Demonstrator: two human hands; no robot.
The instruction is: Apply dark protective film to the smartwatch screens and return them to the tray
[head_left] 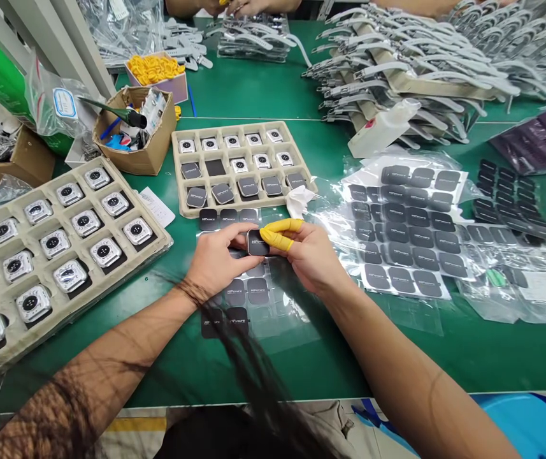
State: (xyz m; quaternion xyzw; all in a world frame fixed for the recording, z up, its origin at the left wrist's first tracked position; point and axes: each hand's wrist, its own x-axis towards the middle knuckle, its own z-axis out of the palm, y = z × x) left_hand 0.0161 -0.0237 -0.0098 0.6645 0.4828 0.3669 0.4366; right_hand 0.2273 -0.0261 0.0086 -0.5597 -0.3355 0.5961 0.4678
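A smartwatch body (256, 243) with a black film lettered "HiFuture" on its face is held up at the middle of the bench. My left hand (218, 258) grips its left side between thumb and fingers. Yellow finger cots cover two fingertips of my right hand (308, 248), which pinch the watch's right edge and film. Below both hands lies a clear sheet of black screen films (235, 292), partly hidden by my left hand. Just beyond, a moulded tray (248, 207) holds several watch bodies, some showing silver sensor backs, others black film faces; one compartment shows only a dark square.
At left stands a larger tray (151, 252) of sensor-side-up watches. Behind it are a cardboard box (151, 156) of tools and a box of yellow finger cots (155, 69). At right lie more film sheets (416, 239), a white bottle (382, 131) and stacked grey straps (397, 64). Another person's hands (244, 7) show at the far edge.
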